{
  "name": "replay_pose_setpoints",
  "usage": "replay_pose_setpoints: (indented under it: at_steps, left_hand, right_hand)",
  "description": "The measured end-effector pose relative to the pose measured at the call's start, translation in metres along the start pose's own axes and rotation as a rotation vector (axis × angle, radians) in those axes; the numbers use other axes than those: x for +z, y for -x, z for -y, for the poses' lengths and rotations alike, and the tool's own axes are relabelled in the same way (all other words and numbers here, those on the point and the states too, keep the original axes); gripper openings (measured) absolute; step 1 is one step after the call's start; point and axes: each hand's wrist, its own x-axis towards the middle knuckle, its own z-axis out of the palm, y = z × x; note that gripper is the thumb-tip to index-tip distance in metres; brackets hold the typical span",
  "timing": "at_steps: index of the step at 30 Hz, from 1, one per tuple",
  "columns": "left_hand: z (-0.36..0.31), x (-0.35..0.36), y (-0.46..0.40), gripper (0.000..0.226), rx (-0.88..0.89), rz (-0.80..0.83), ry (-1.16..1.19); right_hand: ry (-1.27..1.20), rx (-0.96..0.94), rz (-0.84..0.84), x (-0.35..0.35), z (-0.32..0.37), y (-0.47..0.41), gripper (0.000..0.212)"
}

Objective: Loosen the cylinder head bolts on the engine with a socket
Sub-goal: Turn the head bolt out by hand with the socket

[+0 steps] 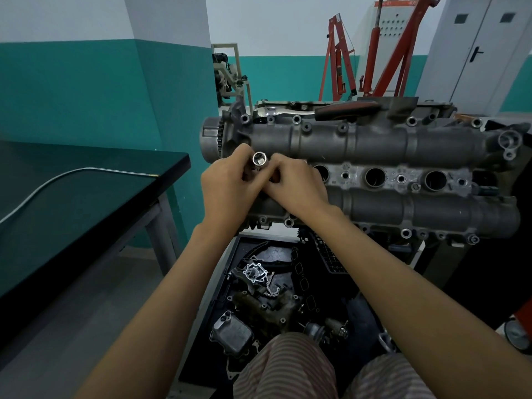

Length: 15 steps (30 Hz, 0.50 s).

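Both hands, left (227, 188) and right (296, 185), are pinching a socket (259, 160) over the engine (374, 168) left end, hiding its lower part, ratchet (313, 111) lying behind, parts tray (276, 295) below.
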Motion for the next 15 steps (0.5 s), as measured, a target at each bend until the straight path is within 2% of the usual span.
replay_pose_setpoints:
  at_steps: [4,8,11,13,15]
  left_hand:
    - [0.0007,-0.0033,0.0018,0.025,0.054,0.027,0.002]
    - [0.0027,-0.0062,0.0012,0.027,0.115,0.046,0.003]
    - [0.0034,-0.0020,0.0008,0.032,0.061,0.013,-0.014]
    - [0.0025,0.0003,0.0008,0.033,0.036,-0.016,-0.013]
    - [0.0019,-0.0001,0.0015,0.033,0.041,-0.012,-0.011]
  right_hand:
    - [0.003,-0.014,0.001,-0.0003,-0.0014,0.0008,0.016]
    - [-0.001,-0.022,0.003,-0.0004,-0.0007,0.0003,0.023]
    - [0.003,0.004,0.001,-0.0008,0.0014,0.0003,0.023]
    - [0.002,0.005,0.000,-0.0015,0.0023,0.0013,0.013]
    - [-0.002,-0.010,-0.014,-0.0022,0.0027,0.0022,0.011]
